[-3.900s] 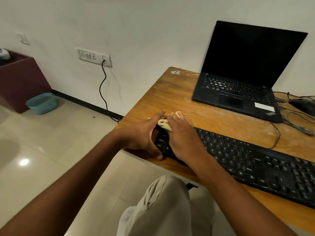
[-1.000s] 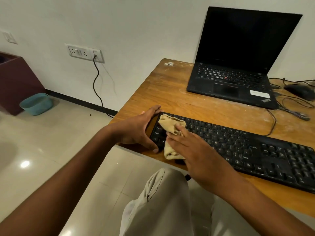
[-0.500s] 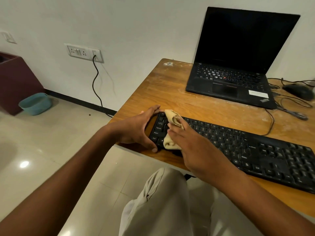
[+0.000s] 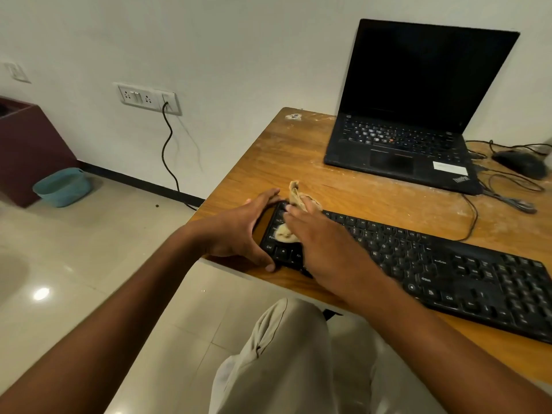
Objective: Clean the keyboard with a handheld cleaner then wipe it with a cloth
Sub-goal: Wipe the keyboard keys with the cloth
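the keyboard [image 4: 424, 261] lies on the wooden desk [image 4: 298, 162], along its near edge, left end close to the desk's left corner. my cloth [image 4: 298, 198], beige and crumpled, sits on the keys at that left end. my right hand [image 4: 325, 246] lies palm down over it, fingers extended and pressing the cloth onto the keys; one fold sticks up past my fingertips and a patch shows under my palm. my left hand [image 4: 239, 231] clamps the keyboard's left end, thumb curled on the near edge, fingers on the far corner. behind, an open laptop [image 4: 418, 121] with a dark screen; a mouse [image 4: 519, 162] and cables at right.
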### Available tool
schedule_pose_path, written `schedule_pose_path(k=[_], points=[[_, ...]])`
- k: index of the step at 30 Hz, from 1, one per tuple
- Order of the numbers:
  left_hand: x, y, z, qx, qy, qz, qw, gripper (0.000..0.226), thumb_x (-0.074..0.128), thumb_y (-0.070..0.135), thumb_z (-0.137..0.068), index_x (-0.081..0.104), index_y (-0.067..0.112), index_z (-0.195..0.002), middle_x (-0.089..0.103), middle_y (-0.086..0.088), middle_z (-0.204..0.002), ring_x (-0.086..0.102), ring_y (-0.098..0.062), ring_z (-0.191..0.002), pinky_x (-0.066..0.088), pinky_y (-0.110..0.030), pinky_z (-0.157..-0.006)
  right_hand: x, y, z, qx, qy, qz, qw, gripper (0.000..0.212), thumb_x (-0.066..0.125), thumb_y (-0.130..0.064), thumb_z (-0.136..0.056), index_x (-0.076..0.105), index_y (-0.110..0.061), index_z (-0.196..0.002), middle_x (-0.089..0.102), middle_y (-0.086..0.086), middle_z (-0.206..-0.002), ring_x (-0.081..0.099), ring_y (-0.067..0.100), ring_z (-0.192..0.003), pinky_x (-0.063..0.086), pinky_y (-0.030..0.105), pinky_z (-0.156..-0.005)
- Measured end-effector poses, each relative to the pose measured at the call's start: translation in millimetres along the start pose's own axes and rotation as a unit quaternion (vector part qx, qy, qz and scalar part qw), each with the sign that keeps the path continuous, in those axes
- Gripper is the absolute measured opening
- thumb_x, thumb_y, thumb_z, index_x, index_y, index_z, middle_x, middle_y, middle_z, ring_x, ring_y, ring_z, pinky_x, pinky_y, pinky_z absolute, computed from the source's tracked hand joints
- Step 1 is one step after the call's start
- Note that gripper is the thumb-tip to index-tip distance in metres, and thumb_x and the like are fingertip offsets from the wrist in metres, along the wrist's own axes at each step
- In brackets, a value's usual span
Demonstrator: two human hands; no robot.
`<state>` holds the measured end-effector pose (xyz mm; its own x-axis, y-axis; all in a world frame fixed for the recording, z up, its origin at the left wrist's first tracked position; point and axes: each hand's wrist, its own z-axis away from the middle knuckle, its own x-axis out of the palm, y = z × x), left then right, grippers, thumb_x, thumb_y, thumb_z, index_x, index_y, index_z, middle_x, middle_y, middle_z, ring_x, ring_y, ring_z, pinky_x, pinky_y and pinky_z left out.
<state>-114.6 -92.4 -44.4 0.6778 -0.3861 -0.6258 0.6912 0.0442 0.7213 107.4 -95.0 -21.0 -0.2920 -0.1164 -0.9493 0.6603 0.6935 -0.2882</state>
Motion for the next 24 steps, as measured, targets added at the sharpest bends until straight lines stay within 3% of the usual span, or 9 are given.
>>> schedule_pose_path(k=[3, 6, 11, 13, 15, 16, 19, 21, 24], points=[[0.2, 0.6, 0.9, 0.021, 0.005, -0.018, 1.0, 0.144, 0.099, 0.044, -0.049, 0.001, 0.055, -0.154, 0.043, 0.008, -0.152, 0.04, -0.021, -0.14, 0.039, -0.045, -0.117, 14.2, -20.6, -6.7, -0.057, -0.007, -0.035, 0.998, 0.064, 0.059, -0.009, -0.096, 0.036, -0.016, -0.156, 0.029, 0.004, -0.164, 0.02, 0.02, -0.153, 0.022, 0.04, -0.125], [-0.8, 0.1, 0.5, 0.011, 0.004, -0.03, 0.999, 0.147, 0.099, 0.046, -0.05, -0.005, 0.056, -0.154, 0.037, 0.005, -0.156, 0.041, -0.021, -0.137, 0.041, -0.045, -0.115, 15.6, -2.9, 18.7, -0.094, -0.01, -0.025, 0.995, 0.061, 0.049, 0.003, -0.097, 0.039, -0.013, -0.155, 0.03, 0.002, -0.164, 0.001, 0.012, -0.154, 0.006, 0.029, -0.12], [-1.2, -0.8, -0.5, -0.001, -0.005, 0.011, 1.0, 0.149, 0.1, 0.05, -0.039, 0.0, 0.066, -0.148, 0.025, -0.001, -0.163, 0.036, -0.028, -0.143, 0.042, -0.05, -0.114, -4.5, 33.6, 30.1, -0.034, -0.032, 0.017, 0.999, 0.065, 0.041, 0.007, -0.096, 0.035, -0.016, -0.157, 0.027, 0.0, -0.165, -0.004, 0.012, -0.155, 0.026, 0.045, -0.124], [-0.5, -1.1, -0.4, -0.006, -0.003, 0.015, 1.0, 0.149, 0.101, 0.051, -0.038, 0.001, 0.068, -0.147, 0.026, -0.001, -0.161, 0.042, -0.027, -0.138, 0.045, -0.049, -0.112, -4.9, 24.3, 13.2, -0.007, -0.01, 0.015, 1.0, 0.064, 0.041, 0.002, -0.099, 0.03, -0.018, -0.158, 0.02, 0.0, -0.168, 0.0, 0.015, -0.156, 0.02, 0.044, -0.126], [0.3, -0.7, 0.0, 0.0, -0.001, 0.009, 1.0, 0.148, 0.101, 0.051, -0.04, 0.0, 0.067, -0.147, 0.032, 0.002, -0.157, 0.047, -0.025, -0.133, 0.049, -0.046, -0.109, -1.7, 5.2, 1.5, -0.017, 0.007, -0.002, 1.0, 0.063, 0.045, 0.001, -0.1, 0.031, -0.018, -0.158, 0.018, 0.002, -0.168, 0.007, 0.018, -0.156, 0.003, 0.035, -0.123], [0.3, -1.5, -0.1, 0.005, 0.001, 0.001, 1.0, 0.148, 0.1, 0.051, -0.041, -0.001, 0.065, -0.149, 0.035, 0.004, -0.155, 0.047, -0.023, -0.133, 0.048, -0.046, -0.109, 1.2, -1.2, 1.1, -0.038, 0.002, -0.013, 0.999, 0.062, 0.046, 0.002, -0.1, 0.033, -0.016, -0.158, 0.02, 0.003, -0.168, 0.01, 0.019, -0.156, 0.002, 0.03, -0.121], [-0.4, -4.0, -0.9, 0.004, -0.002, -0.007, 1.0, 0.148, 0.099, 0.052, -0.044, -0.004, 0.063, -0.151, 0.034, 0.005, -0.158, 0.041, -0.023, -0.139, 0.042, -0.046, -0.115, 7.5, 3.2, 26.9, -0.102, -0.033, -0.021, 0.994, 0.057, 0.046, 0.004, -0.098, 0.042, -0.012, -0.153, 0.035, 0.006, -0.162, 0.006, 0.015, -0.155, 0.014, 0.034, -0.123], [-0.8, -4.1, -1.5, 0.003, -0.007, 0.002, 1.0, 0.149, 0.1, 0.055, -0.041, -0.003, 0.066, -0.149, 0.028, 0.002, -0.162, 0.035, -0.027, -0.144, 0.039, -0.05, -0.117, 1.7, 23.6, 48.4, -0.081, -0.052, 0.001, 0.995, 0.065, 0.043, 0.005, -0.098, 0.034, -0.021, -0.156, 0.025, -0.004, -0.165, -0.001, 0.009, -0.154, 0.018, 0.04, -0.125], [-0.8, -1.7, -1.3, 0.0, -0.01, 0.0, 1.0, 0.15, 0.098, 0.058, -0.038, -0.003, 0.066, -0.148, 0.022, 0.003, -0.166, 0.022, -0.03, -0.152, 0.031, -0.055, -0.12, -13.4, 48.5, 55.6, 0.038, -0.074, 0.029, 0.996, 0.083, 0.041, 0.01, -0.093, 0.024, -0.039, -0.157, 0.001, -0.019, -0.166, 0.002, 0.004, -0.151, 0.026, 0.046, -0.124]])
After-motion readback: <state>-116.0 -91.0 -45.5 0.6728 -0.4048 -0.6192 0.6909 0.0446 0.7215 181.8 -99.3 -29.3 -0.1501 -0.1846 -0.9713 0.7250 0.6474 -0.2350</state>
